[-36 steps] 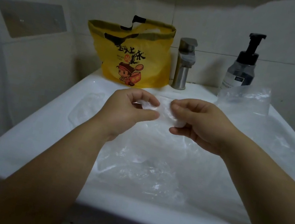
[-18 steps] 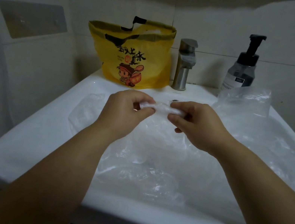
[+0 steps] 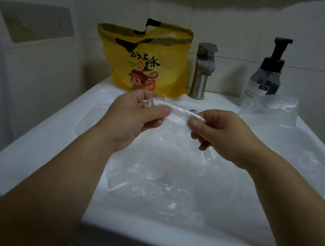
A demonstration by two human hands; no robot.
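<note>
A clear plastic bag hangs over the white sink, its body crumpled in the basin. Its top edge is gathered into a thin twisted strip stretched between both hands. My left hand pinches the strip's left end between thumb and curled fingers. My right hand pinches the right end with thumb and forefinger.
A yellow printed carrier bag stands on the sink's back ledge, left of a steel tap. A dark pump bottle stands at the back right, with more clear plastic in front of it. Tiled walls close in on the left and behind.
The hands have drawn apart sideways, so the gathered plastic between them is now pulled out into a longer thin strip. They have also shifted a little away from me.
</note>
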